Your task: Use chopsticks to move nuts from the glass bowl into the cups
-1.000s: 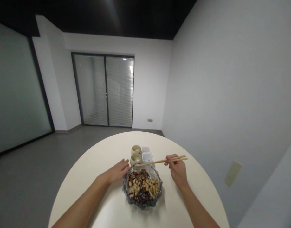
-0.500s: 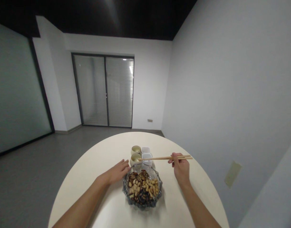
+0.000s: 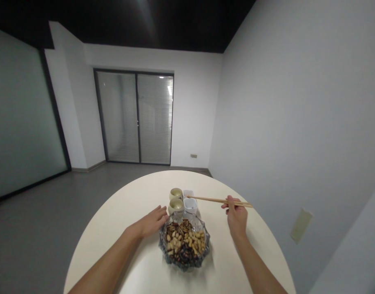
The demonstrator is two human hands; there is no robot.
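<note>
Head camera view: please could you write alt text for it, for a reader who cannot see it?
The right hand holds chopsticks that point toward two small white cups, while the left hand is at the edge of a glass bowl of nuts and seeds. Two pale yellow cups stand beside the white ones, all on a round table.

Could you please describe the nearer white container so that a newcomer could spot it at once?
On the round cream table, find the glass bowl. Just beyond it, right of the rounded greenish cups, stands the nearer white container. Its white, squarish form sets it apart from those cups, and its place closer to the bowl from the far white container.
</note>
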